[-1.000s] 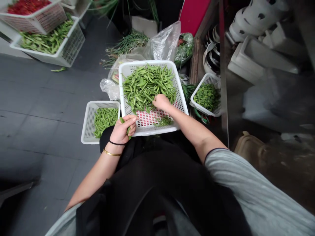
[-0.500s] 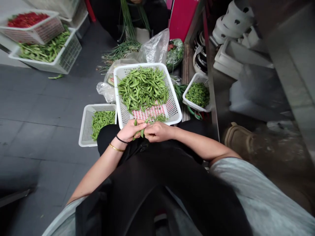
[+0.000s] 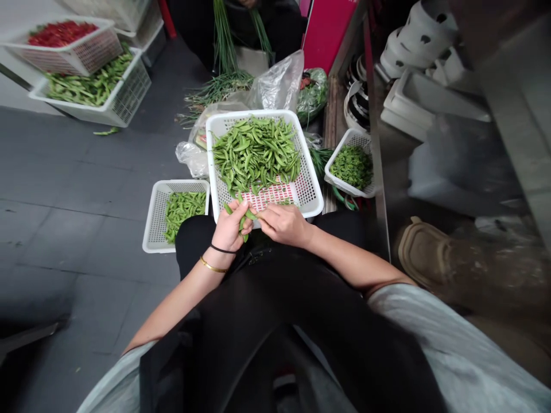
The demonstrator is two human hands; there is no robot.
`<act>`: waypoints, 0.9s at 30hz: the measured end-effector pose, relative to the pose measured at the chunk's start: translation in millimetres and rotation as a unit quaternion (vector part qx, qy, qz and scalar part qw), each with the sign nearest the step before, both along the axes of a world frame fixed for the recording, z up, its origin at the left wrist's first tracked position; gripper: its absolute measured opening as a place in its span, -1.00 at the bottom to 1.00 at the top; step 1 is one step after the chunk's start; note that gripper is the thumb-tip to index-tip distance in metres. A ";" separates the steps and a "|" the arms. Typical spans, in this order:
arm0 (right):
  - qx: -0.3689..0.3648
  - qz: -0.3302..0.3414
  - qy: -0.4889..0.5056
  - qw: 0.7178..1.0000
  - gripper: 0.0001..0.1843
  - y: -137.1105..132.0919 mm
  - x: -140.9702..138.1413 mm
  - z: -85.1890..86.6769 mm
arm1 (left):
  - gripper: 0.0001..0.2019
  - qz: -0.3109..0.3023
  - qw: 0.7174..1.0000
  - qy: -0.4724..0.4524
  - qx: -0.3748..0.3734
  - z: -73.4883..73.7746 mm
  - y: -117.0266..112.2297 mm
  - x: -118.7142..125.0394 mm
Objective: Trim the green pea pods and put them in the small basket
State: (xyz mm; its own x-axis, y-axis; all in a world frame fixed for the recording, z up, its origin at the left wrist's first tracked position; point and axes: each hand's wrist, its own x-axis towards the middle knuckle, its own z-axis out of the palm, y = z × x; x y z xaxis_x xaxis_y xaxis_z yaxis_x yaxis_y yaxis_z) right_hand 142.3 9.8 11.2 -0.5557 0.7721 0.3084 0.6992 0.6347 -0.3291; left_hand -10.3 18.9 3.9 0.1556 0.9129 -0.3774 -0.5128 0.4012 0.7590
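My left hand (image 3: 232, 226) is closed round a few green pea pods (image 3: 241, 217) just over my knees. My right hand (image 3: 284, 222) pinches the end of one of those pods, fingertips touching the left hand. Both hands hover at the near rim of a large white basket (image 3: 310, 192) piled with pea pods (image 3: 256, 152). A smaller white basket (image 3: 151, 229) holding pea pods (image 3: 183, 206) sits on the floor to the left.
Another small white basket (image 3: 340, 183) of green trimmings stands on the right beside a metal counter (image 3: 379, 189). Plastic bags (image 3: 275, 83) and long green stalks (image 3: 215, 89) lie beyond. Baskets of green pods (image 3: 124, 97) and red chillies (image 3: 86, 54) are stacked at far left.
My right hand left the pile in the large basket and came back to meet my left hand. Both hands now work one pod together at the basket's near rim.
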 end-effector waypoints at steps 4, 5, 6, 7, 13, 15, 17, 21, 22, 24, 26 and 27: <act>-0.052 0.001 0.012 0.999 -0.80 0.5 0.0 4.7 | -0.64 0.016 0.999 0.040 0.020 -2.4 -5.0 2.0; -0.086 0.003 0.036 0.996 -0.83 1.5 0.5 5.3 | -0.65 0.002 0.999 0.043 0.021 -3.0 -5.2 1.1; -0.133 0.008 0.070 0.989 -0.84 3.3 1.7 5.6 | -0.66 -0.023 0.999 0.043 0.020 -3.4 -5.1 -0.4; -0.192 0.015 0.111 0.975 -0.85 6.3 4.0 5.8 | -0.68 -0.057 0.997 0.039 0.020 -3.6 -4.6 -2.6; -0.397 -0.081 0.356 0.842 -0.83 42.5 46.9 11.3 | -0.67 -0.237 0.972 0.006 -0.004 -1.4 -0.1 -20.0; -0.350 -0.128 0.361 0.855 -0.81 51.3 61.7 16.9 | -0.67 -0.248 0.969 -0.006 -0.010 -1.4 0.8 -23.5; -0.279 -0.134 0.301 0.902 -0.77 52.1 66.8 23.1 | -0.69 -0.258 0.966 -0.014 -0.014 -2.1 1.6 -25.5; -0.117 -0.003 0.058 0.991 -0.65 36.9 46.3 29.3 | -0.72 -0.298 0.954 -0.005 -0.026 -4.0 3.0 -28.1; -0.099 0.044 -0.006 0.994 -0.67 33.1 38.9 28.6 | -0.72 -0.311 0.950 0.010 -0.027 -3.7 3.1 -28.6; -0.099 0.118 -0.095 0.983 -0.71 28.9 27.8 25.1 | -0.72 -0.316 0.945 0.081 -0.007 -1.4 2.7 -29.2; -0.130 0.155 -0.105 0.974 -0.71 28.4 24.2 20.3 | -0.76 -0.283 0.939 0.186 0.060 3.4 0.9 -28.8; -0.158 0.167 -0.076 0.970 -0.71 28.8 24.6 17.8 | -0.79 -0.261 0.931 0.234 0.105 6.3 -0.4 -28.0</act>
State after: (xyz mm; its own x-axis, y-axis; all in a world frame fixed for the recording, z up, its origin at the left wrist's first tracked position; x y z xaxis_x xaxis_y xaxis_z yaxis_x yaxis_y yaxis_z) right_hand 166.9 38.6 29.0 -0.8117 0.5837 -0.0188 0.5275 0.7189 -0.4528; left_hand -38.3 18.5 10.3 0.4622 0.8200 -0.3376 0.1163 0.3213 0.9398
